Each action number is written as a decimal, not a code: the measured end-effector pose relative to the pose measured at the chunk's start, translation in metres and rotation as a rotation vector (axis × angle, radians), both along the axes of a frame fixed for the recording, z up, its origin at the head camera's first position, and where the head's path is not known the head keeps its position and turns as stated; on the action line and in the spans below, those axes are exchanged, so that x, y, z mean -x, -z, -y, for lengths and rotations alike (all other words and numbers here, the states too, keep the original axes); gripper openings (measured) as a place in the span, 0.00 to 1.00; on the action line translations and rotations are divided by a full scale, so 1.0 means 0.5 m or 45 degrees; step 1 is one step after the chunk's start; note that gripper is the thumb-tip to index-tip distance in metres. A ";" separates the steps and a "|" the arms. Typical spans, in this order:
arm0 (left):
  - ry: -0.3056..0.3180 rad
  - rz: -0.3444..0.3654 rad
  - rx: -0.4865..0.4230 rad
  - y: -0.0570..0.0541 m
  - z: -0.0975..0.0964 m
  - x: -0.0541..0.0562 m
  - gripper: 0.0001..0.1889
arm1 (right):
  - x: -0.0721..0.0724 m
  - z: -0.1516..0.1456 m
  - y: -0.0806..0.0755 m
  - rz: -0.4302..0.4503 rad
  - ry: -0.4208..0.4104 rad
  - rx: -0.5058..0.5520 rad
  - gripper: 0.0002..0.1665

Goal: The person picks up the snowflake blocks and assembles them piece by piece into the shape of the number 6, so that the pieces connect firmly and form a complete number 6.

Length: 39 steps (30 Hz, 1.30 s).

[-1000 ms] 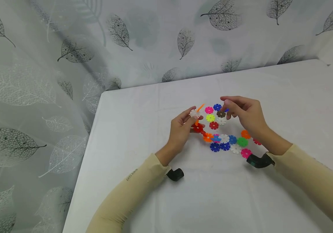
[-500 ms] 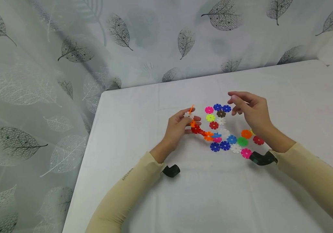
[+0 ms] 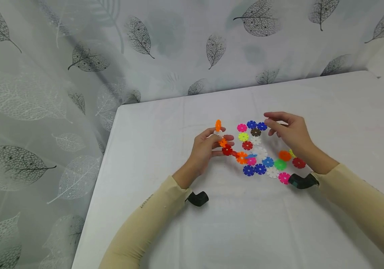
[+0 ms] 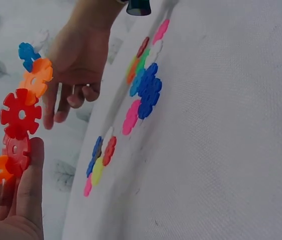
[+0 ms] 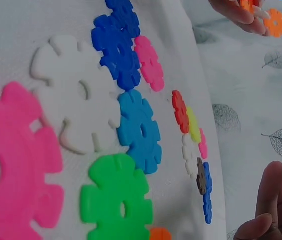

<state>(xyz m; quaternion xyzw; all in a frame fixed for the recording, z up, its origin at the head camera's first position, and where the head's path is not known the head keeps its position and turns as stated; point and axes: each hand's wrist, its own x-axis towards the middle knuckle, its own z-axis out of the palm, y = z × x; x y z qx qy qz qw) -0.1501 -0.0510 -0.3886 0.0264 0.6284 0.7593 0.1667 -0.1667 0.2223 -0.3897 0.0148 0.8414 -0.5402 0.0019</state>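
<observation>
My left hand point(image 3: 202, 150) pinches a chain of notched plastic snowflake discs, held above the table. A red disc point(image 4: 20, 114) sits mid-chain in the left wrist view, slotted to an orange disc point(image 4: 36, 79) with a small blue disc point(image 4: 28, 55) beyond it. At the chain's near end, an orange disc point(image 3: 218, 125) stands above my left fingertips, joined to a white disc point(image 3: 219, 133) partly hidden by the thumb. My right hand point(image 3: 289, 129) hovers with fingers loosely bent and nothing in it, just right of a blue disc point(image 3: 262, 126).
Several loose discs lie flat on the white table point(image 3: 151, 157). A back group includes a yellow disc point(image 3: 243, 136) and a brown disc point(image 3: 255, 132). Nearer lie a green disc point(image 3: 280, 164), a pink disc point(image 3: 284, 178) and others. A leaf-print curtain point(image 3: 178, 45) hangs behind.
My right hand has moved right, away from the brown disc. My left hand has shifted slightly left with the chain, and its end orange disc has turned from edge-on to showing its face.
</observation>
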 end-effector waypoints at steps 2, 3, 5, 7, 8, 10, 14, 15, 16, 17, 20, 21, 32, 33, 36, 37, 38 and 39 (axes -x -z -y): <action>0.016 -0.014 0.001 0.000 0.000 -0.002 0.17 | 0.001 -0.002 0.004 0.050 -0.026 -0.040 0.33; 0.022 -0.019 0.001 0.000 0.000 -0.002 0.17 | 0.001 -0.003 0.006 0.064 -0.042 -0.064 0.32; 0.036 -0.031 0.001 -0.001 -0.002 -0.003 0.18 | 0.002 -0.004 0.011 0.090 -0.074 -0.094 0.32; 0.049 -0.042 0.010 -0.004 -0.003 -0.004 0.18 | 0.003 -0.005 0.014 0.096 -0.103 -0.118 0.31; 0.053 -0.047 0.014 -0.005 -0.004 -0.005 0.18 | 0.003 -0.004 0.015 0.092 -0.113 -0.129 0.31; 0.059 -0.060 0.022 -0.007 -0.006 -0.006 0.17 | 0.002 -0.003 0.016 0.083 -0.130 -0.144 0.31; 0.066 -0.073 0.040 -0.007 -0.010 -0.008 0.16 | 0.003 0.000 0.013 0.064 -0.143 -0.173 0.31; 0.067 -0.074 0.049 -0.006 -0.011 -0.008 0.16 | 0.003 0.000 0.012 0.064 -0.145 -0.177 0.31; 0.070 -0.074 0.055 -0.006 -0.012 -0.009 0.16 | 0.002 0.000 0.012 0.065 -0.147 -0.178 0.30; 0.071 -0.076 0.064 -0.005 -0.012 -0.009 0.16 | 0.002 0.001 0.011 0.067 -0.149 -0.176 0.30; 0.070 -0.089 0.093 -0.004 -0.014 -0.011 0.16 | 0.000 0.005 0.008 0.048 -0.160 -0.154 0.30; 0.070 -0.098 0.106 -0.003 -0.015 -0.011 0.15 | -0.001 0.007 0.006 0.032 -0.168 -0.146 0.29; 0.120 -0.239 0.217 0.004 -0.021 -0.018 0.15 | -0.020 0.048 -0.030 -0.166 -0.346 0.051 0.24; 0.132 -0.256 0.229 0.003 -0.022 -0.018 0.15 | -0.022 0.052 -0.034 -0.187 -0.376 0.066 0.24; 0.161 -0.306 0.268 -0.001 -0.024 -0.021 0.14 | -0.031 0.064 -0.043 -0.238 -0.450 0.099 0.24; 0.169 -0.319 0.283 -0.002 -0.025 -0.021 0.14 | -0.033 0.067 -0.044 -0.252 -0.467 0.103 0.24; 0.176 -0.332 0.294 -0.004 -0.027 -0.022 0.14 | -0.035 0.069 -0.044 -0.264 -0.479 0.106 0.24; 0.181 -0.340 0.305 -0.005 -0.028 -0.023 0.14 | -0.036 0.070 -0.045 -0.275 -0.486 0.104 0.24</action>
